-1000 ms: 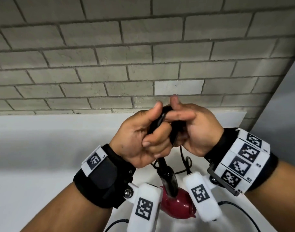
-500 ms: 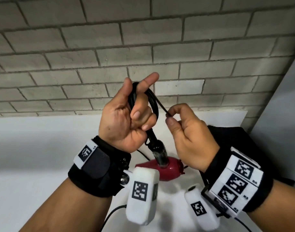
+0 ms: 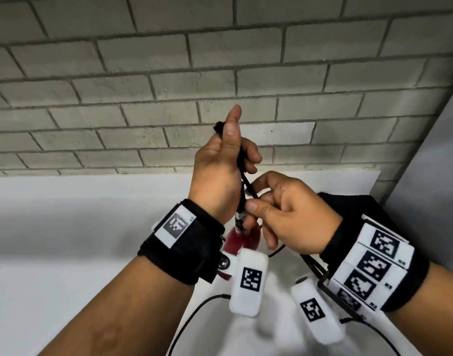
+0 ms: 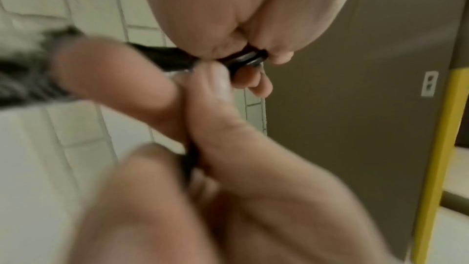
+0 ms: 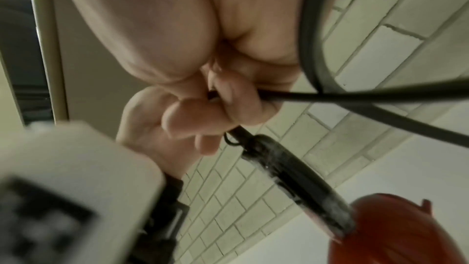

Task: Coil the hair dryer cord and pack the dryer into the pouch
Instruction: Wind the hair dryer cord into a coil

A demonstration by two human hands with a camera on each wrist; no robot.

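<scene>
the coiling is under way but looks far from finished. in the centre of the head view the left hand (image 3: pixel 221 176) is raised with its thumb straight up and its other fingers curled round a small bundle of black cord (image 3: pixel 247 185); the top of that bundle peeks out just left of the thumb. below and right of it, the right hand (image 3: pixel 292 217) pinches a strand of the same cord between thumb and curled fingers, close to where it meets the dryer's handle.

the hair dryer (image 3: pixel 242 238) hangs under the two hands in the lower middle of the frame, its dark handle pointing up toward them and its red body below, partly hidden by the wrists. in the right wrist view the handle runs diagonally to the red body (image 5: pixel 406 234) at the lower right, and a long slack run of cord sweeps across the upper right of that frame, so plenty seems left to wind.

a black shape (image 3: pixel 353 209) behind the right wrist, right of centre, may be the pouch; i cannot tell for sure. as i judge it, the rest of the coiling and all of the packing are not yet done.
</scene>
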